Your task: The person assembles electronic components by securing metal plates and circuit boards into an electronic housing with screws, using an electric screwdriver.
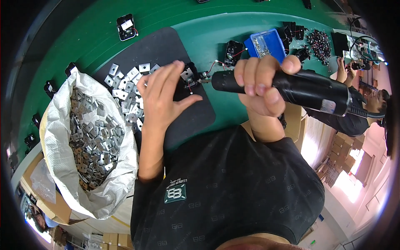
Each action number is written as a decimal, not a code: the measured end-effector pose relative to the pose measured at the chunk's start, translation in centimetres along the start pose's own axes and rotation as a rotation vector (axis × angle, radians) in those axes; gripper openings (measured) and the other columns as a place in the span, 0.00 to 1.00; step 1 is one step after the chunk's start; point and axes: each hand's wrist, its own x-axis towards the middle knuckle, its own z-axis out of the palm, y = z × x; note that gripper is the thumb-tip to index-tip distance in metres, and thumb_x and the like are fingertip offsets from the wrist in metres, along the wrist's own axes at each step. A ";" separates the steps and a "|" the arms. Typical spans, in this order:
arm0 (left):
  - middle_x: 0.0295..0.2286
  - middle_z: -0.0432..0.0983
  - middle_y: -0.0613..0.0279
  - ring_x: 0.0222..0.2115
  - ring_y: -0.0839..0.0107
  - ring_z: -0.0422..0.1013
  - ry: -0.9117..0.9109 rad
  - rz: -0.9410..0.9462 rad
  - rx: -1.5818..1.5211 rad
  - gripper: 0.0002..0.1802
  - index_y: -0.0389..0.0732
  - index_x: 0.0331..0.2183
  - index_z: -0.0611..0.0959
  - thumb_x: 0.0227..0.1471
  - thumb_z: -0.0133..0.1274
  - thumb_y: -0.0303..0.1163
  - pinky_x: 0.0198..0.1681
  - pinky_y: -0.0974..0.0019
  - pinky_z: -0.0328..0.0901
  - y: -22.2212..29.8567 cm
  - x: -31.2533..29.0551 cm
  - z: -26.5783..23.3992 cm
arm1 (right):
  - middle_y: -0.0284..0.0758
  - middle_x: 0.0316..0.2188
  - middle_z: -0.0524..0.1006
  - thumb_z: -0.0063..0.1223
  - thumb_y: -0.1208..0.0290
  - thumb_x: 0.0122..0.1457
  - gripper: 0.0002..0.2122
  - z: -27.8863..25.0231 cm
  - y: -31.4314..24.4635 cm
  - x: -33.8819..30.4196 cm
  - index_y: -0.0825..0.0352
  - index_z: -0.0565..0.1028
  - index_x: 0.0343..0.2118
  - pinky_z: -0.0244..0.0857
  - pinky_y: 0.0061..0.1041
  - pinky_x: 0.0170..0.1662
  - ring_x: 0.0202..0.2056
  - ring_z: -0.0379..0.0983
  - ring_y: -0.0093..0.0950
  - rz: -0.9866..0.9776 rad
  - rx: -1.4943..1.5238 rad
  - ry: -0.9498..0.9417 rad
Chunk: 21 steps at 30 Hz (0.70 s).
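My right hand is wrapped round a black electric screwdriver, its cable leaving from the right end. The screwdriver lies almost level, with its tip pointing left at a small black plastic housing. A metal plate and red wires show in that housing; whether the tip touches it, I cannot tell. Close on the housing's left is my left hand, fingers stretched and thumb apart, and it partly hides the housing. Beside and behind that hand, small silver metal plates with holes are heaped on a dark grey mat.
A white woven sack full of metal plates stands at left. Beyond the screwdriver are a blue tray of small metal parts, another wired housing and a pile of small dark parts. Another person's hand works at far right.
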 end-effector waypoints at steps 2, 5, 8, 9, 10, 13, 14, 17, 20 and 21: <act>0.44 0.75 0.62 0.45 0.66 0.69 -0.073 -0.027 0.042 0.44 0.41 0.47 0.77 0.22 0.71 0.44 0.50 0.61 0.53 -0.5 -0.3 0.1 | 0.28 0.20 0.66 0.53 0.79 0.52 0.22 -0.2 1.6 -0.2 0.57 0.60 0.48 0.65 0.28 0.32 0.23 0.66 0.24 -0.005 -0.051 -0.001; 0.46 0.73 0.63 0.48 0.67 0.67 -0.177 -0.035 0.084 0.44 0.43 0.50 0.74 0.26 0.70 0.41 0.52 0.58 0.51 -0.8 -0.5 1.0 | 0.31 0.19 0.68 0.52 0.84 0.51 0.22 -0.8 3.6 -0.5 0.63 0.59 0.47 0.68 0.30 0.32 0.21 0.67 0.24 -0.038 -0.125 -0.001; 0.44 0.73 0.63 0.46 0.65 0.68 -0.176 -0.071 0.027 0.41 0.44 0.49 0.76 0.27 0.69 0.38 0.51 0.58 0.51 -0.8 -0.4 1.4 | 0.32 0.20 0.70 0.53 0.86 0.50 0.20 -0.7 4.8 -0.7 0.67 0.59 0.44 0.72 0.28 0.33 0.22 0.70 0.22 -0.080 -0.224 -0.012; 0.43 0.74 0.63 0.45 0.65 0.68 -0.157 -0.072 0.015 0.40 0.44 0.48 0.76 0.27 0.69 0.37 0.50 0.58 0.52 -0.8 -0.3 1.5 | 0.32 0.20 0.70 0.53 0.86 0.50 0.20 -0.7 4.8 -0.8 0.67 0.59 0.44 0.72 0.28 0.33 0.22 0.70 0.22 -0.078 -0.224 -0.012; 0.42 0.74 0.63 0.43 0.64 0.68 -0.136 -0.072 0.004 0.39 0.44 0.48 0.76 0.27 0.69 0.36 0.50 0.57 0.52 -0.8 -0.2 1.5 | 0.32 0.20 0.70 0.53 0.85 0.50 0.20 -0.8 5.0 -0.8 0.66 0.59 0.45 0.72 0.28 0.33 0.22 0.70 0.22 -0.078 -0.249 -0.015; 0.42 0.74 0.63 0.41 0.64 0.68 -0.134 -0.069 0.013 0.40 0.44 0.48 0.77 0.26 0.68 0.37 0.49 0.57 0.53 -0.9 -0.3 1.5 | 0.31 0.20 0.69 0.52 0.83 0.51 0.20 -0.8 5.0 -0.9 0.63 0.60 0.45 0.68 0.29 0.33 0.22 0.67 0.23 -0.050 -0.287 -0.034; 0.42 0.74 0.63 0.41 0.64 0.68 -0.133 -0.071 0.013 0.40 0.44 0.48 0.77 0.26 0.68 0.37 0.49 0.57 0.53 -0.9 -0.4 1.5 | 0.30 0.21 0.67 0.52 0.81 0.52 0.20 -0.8 5.0 -0.9 0.59 0.60 0.46 0.64 0.29 0.32 0.22 0.65 0.24 -0.022 -0.301 -0.049; 0.42 0.72 0.63 0.40 0.65 0.67 -0.134 -0.052 0.022 0.40 0.43 0.47 0.77 0.25 0.68 0.35 0.47 0.57 0.55 -0.8 -0.2 1.4 | 0.30 0.21 0.67 0.52 0.81 0.52 0.19 -0.9 5.0 -1.0 0.59 0.60 0.45 0.64 0.29 0.32 0.22 0.65 0.24 -0.013 -0.304 -0.060; 0.42 0.72 0.64 0.39 0.65 0.67 -0.137 -0.050 0.019 0.40 0.44 0.48 0.77 0.25 0.68 0.35 0.47 0.58 0.55 -0.9 -0.2 1.4 | 0.30 0.22 0.67 0.52 0.82 0.52 0.18 -1.0 5.3 -1.1 0.59 0.60 0.43 0.64 0.29 0.32 0.22 0.65 0.24 -0.009 -0.298 -0.087; 0.42 0.72 0.64 0.39 0.65 0.67 -0.131 -0.050 0.022 0.40 0.44 0.48 0.77 0.25 0.68 0.35 0.47 0.58 0.55 -0.9 -0.2 1.5 | 0.30 0.22 0.67 0.52 0.82 0.52 0.18 -0.9 5.4 -1.1 0.59 0.60 0.43 0.64 0.29 0.32 0.22 0.65 0.24 -0.008 -0.297 -0.088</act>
